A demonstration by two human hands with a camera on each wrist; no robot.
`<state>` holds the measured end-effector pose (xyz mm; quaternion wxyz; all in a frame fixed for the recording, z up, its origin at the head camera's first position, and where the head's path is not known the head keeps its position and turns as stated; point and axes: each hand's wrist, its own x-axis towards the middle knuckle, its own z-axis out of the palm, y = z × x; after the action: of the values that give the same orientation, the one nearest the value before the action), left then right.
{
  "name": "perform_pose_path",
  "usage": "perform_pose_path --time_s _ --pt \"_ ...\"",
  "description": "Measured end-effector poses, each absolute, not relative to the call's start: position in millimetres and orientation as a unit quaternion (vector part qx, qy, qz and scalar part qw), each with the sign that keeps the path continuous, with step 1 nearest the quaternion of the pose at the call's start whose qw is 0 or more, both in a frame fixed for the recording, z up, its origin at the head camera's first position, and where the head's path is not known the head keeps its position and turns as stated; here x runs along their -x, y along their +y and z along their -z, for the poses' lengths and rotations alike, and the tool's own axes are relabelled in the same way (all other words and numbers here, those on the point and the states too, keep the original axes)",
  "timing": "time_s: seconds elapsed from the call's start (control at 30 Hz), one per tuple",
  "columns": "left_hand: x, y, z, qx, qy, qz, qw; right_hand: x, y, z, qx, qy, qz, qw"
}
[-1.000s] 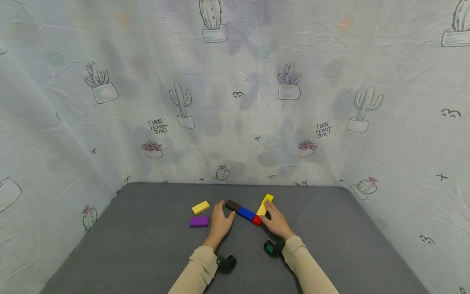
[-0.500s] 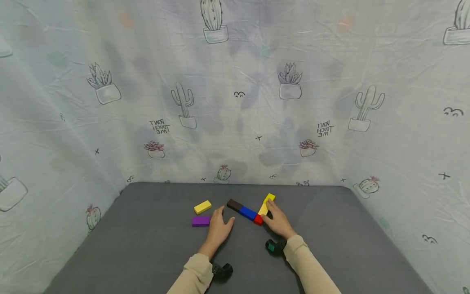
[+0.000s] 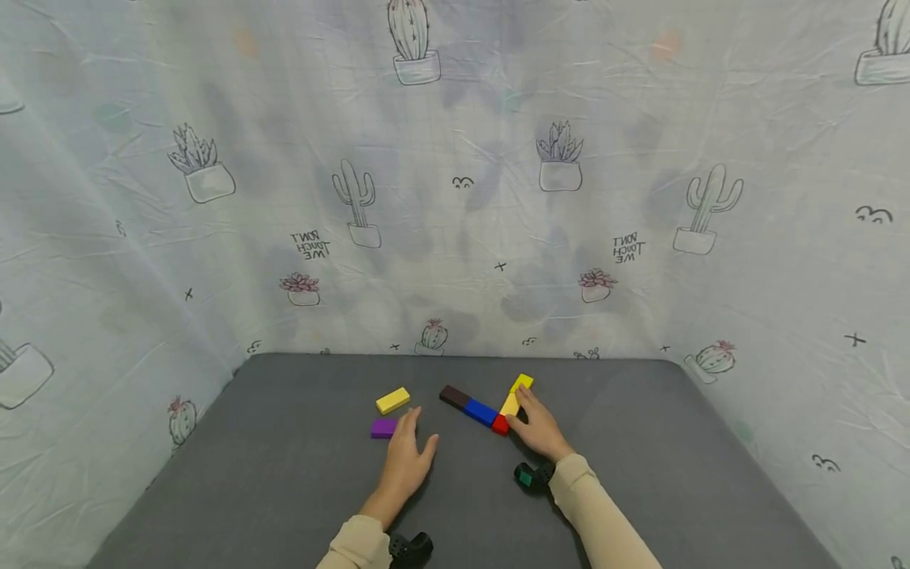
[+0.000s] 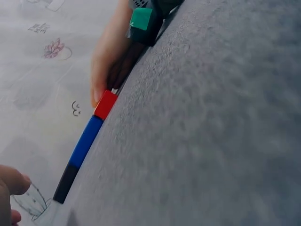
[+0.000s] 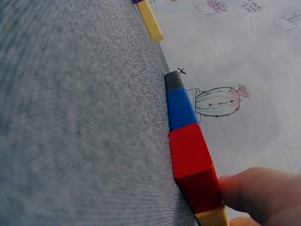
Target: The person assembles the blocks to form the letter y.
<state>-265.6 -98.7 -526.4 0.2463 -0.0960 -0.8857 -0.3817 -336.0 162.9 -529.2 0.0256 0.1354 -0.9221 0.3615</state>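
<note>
Left hand (image 3: 405,465) spread at purple block (image 3: 382,428), well left of red block (image 3: 501,426); contact unclear. Right hand (image 3: 542,431) thumbs red block; can't tell if pinching. I judge step: fetch purple block; next calls for left hand closing round it.

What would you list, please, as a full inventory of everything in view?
Table: 1, grey, foreground
Printed cloth: count unclear, pale, around table
Purple block: 1, purple, left
Loose yellow block: 1, yellow, beyond purple
Blue block: 1, blue, centre
Dark block: 1, brownish-black, against blue's left end
Red block: 1, red, against blue's right end
Middle yellow block: 1, yellow, beyond red
Far yellow block: 1, brighter yellow, beyond that
Wrist cameras: 2, black, one per wrist
Sleeves: 2, beige, forearms
Left grip: 1, bare, near purple
Right grip: 1, bare, at red
</note>
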Motion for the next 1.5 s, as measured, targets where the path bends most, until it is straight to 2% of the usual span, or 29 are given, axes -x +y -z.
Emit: perform_pose_path --time_s 0.13,0.27,0.47,0.77,1.5 --pt "262.6 -109.7 526.5 0.080 -0.883 0.366 0.284 337.8 164.0 528.5 -0.137 -0.922 -0.361 0.028" --pt "261.5 -123.0 527.4 0.027 -0.880 0.374 0.292 338.1 164.1 528.2 -0.135 -0.922 -0.363 0.023" --pt "261.0 -137.8 531.1 -0.046 -0.888 0.381 0.254 338.1 162.4 529.6 -0.140 -0.922 -0.359 0.029" --pt "264.4 -138.8 536.2 -0.071 -0.907 0.360 0.205 335.5 162.3 530.1 -0.135 -0.922 -0.362 0.024" --pt "269.9 -128.2 532.7 -0.095 -0.923 0.305 0.212 338.3 163.8 530.9 -0.143 -0.919 -0.367 0.025"
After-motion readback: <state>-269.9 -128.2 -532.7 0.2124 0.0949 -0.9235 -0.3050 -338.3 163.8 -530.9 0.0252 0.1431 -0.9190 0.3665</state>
